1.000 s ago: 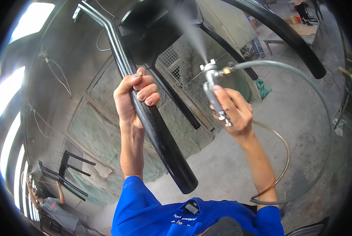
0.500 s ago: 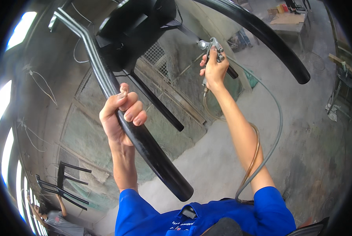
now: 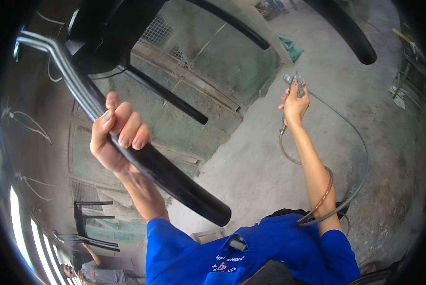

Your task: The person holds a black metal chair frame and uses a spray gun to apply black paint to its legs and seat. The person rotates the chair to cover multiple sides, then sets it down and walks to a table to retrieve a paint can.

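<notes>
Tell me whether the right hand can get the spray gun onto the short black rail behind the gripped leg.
Probably yes: the right hand holds the spray gun out in open air, and nothing stands between it and the black rail.

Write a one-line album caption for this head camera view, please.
Left hand grips a glossy black chair leg overhead while the right hand holds a hose-fed spray gun away.

Black chair leg (image 3: pixel 175 178) — spray gun (image 3: pixel 294 81)

Left hand (image 3: pixel 115 137) wraps the chair leg (image 3: pixel 175 178) up front; right hand (image 3: pixel 295 102) sits well apart to the right, spray gun (image 3: pixel 294 81) in it, hose (image 3: pixel 355 156) looping beneath, wall (image 3: pixel 194 95) behind.
</notes>
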A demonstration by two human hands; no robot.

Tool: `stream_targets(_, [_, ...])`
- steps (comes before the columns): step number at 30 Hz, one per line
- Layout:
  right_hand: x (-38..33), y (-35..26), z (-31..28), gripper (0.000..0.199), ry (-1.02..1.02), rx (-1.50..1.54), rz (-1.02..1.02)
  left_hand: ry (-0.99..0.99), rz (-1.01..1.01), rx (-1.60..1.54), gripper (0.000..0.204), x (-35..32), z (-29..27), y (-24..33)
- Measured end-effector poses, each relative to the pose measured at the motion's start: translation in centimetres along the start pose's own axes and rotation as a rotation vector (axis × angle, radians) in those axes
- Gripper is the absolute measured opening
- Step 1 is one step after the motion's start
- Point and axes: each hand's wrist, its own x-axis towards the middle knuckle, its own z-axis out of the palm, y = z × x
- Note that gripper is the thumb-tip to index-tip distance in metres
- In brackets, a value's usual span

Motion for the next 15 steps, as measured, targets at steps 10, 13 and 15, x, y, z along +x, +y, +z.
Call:
stream_targets(10, [-13.1,-3.6,19.9,0.032,-0.646,0.585,0.367,0.013,0.051,-0.015,0.023,-1.2,-1.4,0.4])
stream_targets(13, [-13.5,-2.7,22.2,0.031,-0.619,0.479,0.444,-0.043,0.036,-0.03,0.026,-1.3,-2.2,0.2])
stream_targets(15, [-13.5,-1.2,21.4,0.03,-0.575,0.42,0.507,-0.046,0.031,-0.009,0.026,-1.4,-2.5,0.0])
